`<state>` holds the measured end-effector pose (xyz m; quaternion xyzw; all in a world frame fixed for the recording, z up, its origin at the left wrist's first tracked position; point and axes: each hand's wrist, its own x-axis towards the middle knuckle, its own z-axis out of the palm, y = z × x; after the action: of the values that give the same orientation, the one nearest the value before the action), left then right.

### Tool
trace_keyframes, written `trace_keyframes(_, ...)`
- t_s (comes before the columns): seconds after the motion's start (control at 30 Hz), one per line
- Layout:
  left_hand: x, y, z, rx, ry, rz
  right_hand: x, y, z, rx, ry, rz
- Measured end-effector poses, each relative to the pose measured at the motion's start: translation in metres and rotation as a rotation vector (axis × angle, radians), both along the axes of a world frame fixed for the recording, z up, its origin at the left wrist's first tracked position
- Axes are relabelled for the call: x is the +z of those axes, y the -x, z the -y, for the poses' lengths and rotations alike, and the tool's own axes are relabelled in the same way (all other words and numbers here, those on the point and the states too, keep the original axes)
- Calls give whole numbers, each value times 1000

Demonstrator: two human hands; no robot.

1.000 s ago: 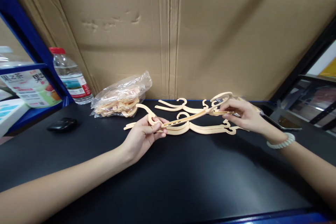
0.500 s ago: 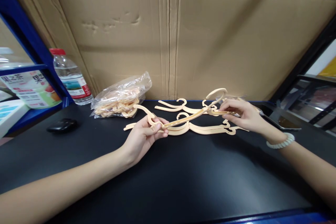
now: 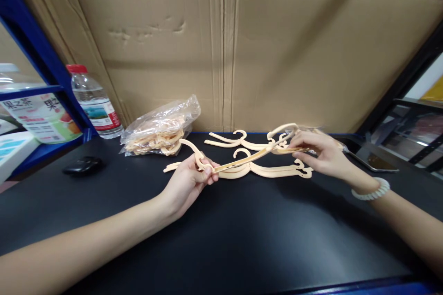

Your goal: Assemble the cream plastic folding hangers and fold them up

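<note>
My left hand (image 3: 188, 182) pinches one end of a cream plastic hanger (image 3: 242, 159) held just above the black table (image 3: 221, 235). My right hand (image 3: 320, 154), with a pale bead bracelet on the wrist, pinches the hanger's other end near its hook. Under it, more cream hangers (image 3: 273, 170) lie flat on the table. A clear bag of hangers (image 3: 161, 131) rests behind my left hand.
A water bottle with a red cap (image 3: 93, 101) stands at the back left beside a blue shelf frame (image 3: 48, 69). A small black case (image 3: 81, 165) lies on the left. A cardboard wall (image 3: 224, 46) backs the table. A phone (image 3: 375, 161) lies at the right.
The held hanger's hook has tipped down a little and both hands have shifted slightly; both hands still grip it.
</note>
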<state>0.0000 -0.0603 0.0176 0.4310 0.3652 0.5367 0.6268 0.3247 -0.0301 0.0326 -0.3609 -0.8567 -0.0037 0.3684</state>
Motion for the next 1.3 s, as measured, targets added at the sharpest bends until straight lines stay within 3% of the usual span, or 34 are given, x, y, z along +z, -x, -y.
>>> trace_keyframes(0.7, -6, 3, -5, 188, 35, 108, -5, 8, 4, -57, 175, -57)
trace_keyframes(0.97, -2, -1, 4, 82, 74, 85, -8, 3, -3, -122, 292, -173)
trace_keyframes(1.07, -2, -5, 10, 7, 70, -43, -8, 3, -3, -71, 403, -276)
trace_keyframes(1.17, -4, -4, 17, -121, -213, -346, -6, 6, -1, 4, 507, -332)
trace_keyframes(1.3, -5, 2, 22, -288, -965, -812, -2, 10, 3, 55, 634, -287)
